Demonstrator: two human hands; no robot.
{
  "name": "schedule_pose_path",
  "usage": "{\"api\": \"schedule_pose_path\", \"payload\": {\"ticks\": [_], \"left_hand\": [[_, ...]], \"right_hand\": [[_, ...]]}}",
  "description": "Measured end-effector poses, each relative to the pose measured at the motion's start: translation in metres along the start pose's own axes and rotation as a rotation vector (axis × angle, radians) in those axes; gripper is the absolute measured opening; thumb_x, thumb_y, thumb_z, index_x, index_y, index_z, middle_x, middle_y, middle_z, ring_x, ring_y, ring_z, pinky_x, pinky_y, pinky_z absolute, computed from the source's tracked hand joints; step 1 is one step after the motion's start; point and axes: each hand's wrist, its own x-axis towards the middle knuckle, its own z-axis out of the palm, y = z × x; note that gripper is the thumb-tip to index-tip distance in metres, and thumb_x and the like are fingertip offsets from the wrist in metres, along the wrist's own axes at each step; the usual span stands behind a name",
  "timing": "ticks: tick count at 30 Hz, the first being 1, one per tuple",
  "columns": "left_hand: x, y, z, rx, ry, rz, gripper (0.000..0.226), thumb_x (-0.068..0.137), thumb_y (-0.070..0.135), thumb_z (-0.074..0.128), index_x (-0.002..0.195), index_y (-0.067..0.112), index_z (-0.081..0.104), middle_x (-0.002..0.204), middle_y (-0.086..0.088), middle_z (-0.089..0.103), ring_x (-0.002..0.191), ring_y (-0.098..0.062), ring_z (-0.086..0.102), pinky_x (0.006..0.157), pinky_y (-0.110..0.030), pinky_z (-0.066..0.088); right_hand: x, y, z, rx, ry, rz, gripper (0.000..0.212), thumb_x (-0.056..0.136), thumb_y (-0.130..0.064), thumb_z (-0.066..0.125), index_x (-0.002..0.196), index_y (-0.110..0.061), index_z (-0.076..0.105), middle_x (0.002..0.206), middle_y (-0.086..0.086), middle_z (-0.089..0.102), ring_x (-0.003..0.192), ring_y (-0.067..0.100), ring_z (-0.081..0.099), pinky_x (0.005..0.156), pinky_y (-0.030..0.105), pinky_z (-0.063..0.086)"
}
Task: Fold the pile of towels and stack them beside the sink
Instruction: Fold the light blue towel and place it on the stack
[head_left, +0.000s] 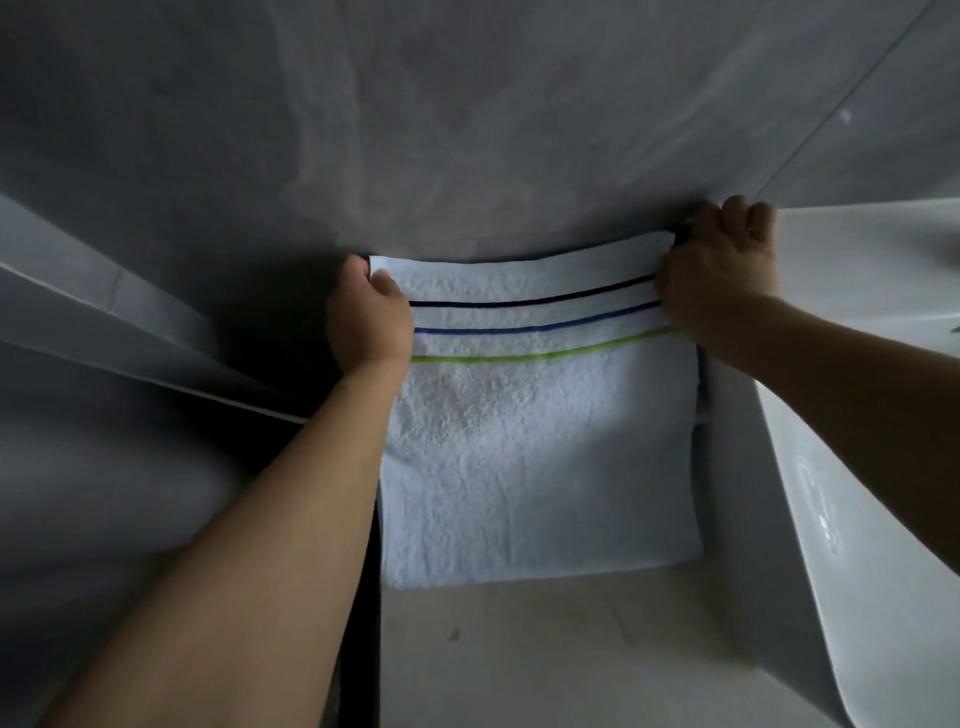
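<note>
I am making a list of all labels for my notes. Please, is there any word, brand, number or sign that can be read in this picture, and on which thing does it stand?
None: no readable text in this view.
The towel, held at its far corners by the left hand and right hand, shows only three stripes, black, blue and green, no tag.
The sink shows no brand mark.

Two bare, sleeveless forearms

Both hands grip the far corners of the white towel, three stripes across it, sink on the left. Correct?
Not quite: the sink is on the right, per the head view. Otherwise correct: left hand and right hand grip the far corners of the white three-striped towel.
</note>
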Motion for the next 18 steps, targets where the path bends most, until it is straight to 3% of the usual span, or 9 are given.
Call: {"api": "schedule_pose_path", "payload": {"ticks": [5,8,10,12,14,16,18], "left_hand": [[-0.005,0.004,-0.001,0.092,0.000,0.039,0.023,0.100,0.019,0.043,0.114,0.002,0.051,0.117,-0.021,0.062,0.109,-0.040,0.058,0.079,-0.038,0.040],[-0.028,0.003,-0.004,0.290,0.136,0.305,0.029,0.089,0.015,0.054,0.117,0.006,0.055,0.119,-0.020,0.057,0.107,-0.040,0.053,0.085,-0.044,0.039],[-0.048,-0.001,0.003,0.399,0.153,0.522,0.035,0.084,0.014,0.060,0.119,0.011,0.060,0.122,-0.018,0.056,0.107,-0.038,0.051,0.088,-0.045,0.038],[-0.056,-0.005,0.011,0.369,0.044,0.661,0.032,0.087,0.014,0.061,0.118,0.012,0.063,0.126,-0.017,0.057,0.112,-0.037,0.052,0.094,-0.046,0.038],[-0.054,-0.012,0.016,0.331,-0.153,0.724,0.032,0.095,0.019,0.055,0.125,0.011,0.063,0.137,-0.015,0.053,0.127,-0.036,0.048,0.106,-0.047,0.037],[-0.050,-0.023,0.020,0.421,-0.323,0.752,0.046,0.103,0.033,0.041,0.145,0.016,0.047,0.156,-0.010,0.036,0.146,-0.029,0.029,0.119,-0.047,0.021],[-0.045,-0.035,0.020,0.556,-0.385,0.725,0.059,0.104,0.046,0.021,0.159,0.025,0.019,0.167,-0.001,0.010,0.154,-0.019,0.002,0.124,-0.043,0.001]], "right_hand": [[0.001,-0.008,-0.001,0.056,-0.013,0.119,0.050,0.086,-0.044,0.049,0.111,-0.004,0.067,0.116,0.018,0.053,0.116,0.035,0.037,0.094,0.040,0.012],[-0.015,-0.025,0.000,0.291,0.134,0.210,0.051,0.080,-0.050,0.052,0.108,-0.008,0.058,0.113,0.020,0.048,0.109,0.036,0.040,0.094,0.042,0.018],[-0.030,-0.041,0.002,0.383,0.215,0.062,0.049,0.081,-0.046,0.051,0.114,-0.011,0.053,0.116,0.019,0.046,0.107,0.036,0.041,0.098,0.045,0.023],[-0.036,-0.054,0.006,0.416,0.204,-0.192,0.050,0.086,-0.043,0.046,0.124,-0.012,0.053,0.123,0.018,0.048,0.111,0.037,0.045,0.100,0.047,0.028],[-0.032,-0.062,0.013,0.405,0.096,-0.381,0.053,0.093,-0.042,0.040,0.137,-0.014,0.049,0.140,0.014,0.045,0.127,0.035,0.042,0.108,0.045,0.024],[-0.028,-0.067,0.025,0.423,-0.044,-0.378,0.056,0.100,-0.045,0.033,0.151,-0.021,0.031,0.157,0.008,0.025,0.144,0.026,0.022,0.117,0.042,0.010],[-0.030,-0.070,0.037,0.413,-0.098,-0.350,0.060,0.101,-0.050,0.022,0.155,-0.026,0.013,0.163,0.002,0.008,0.150,0.020,0.006,0.121,0.040,0.000]]}}
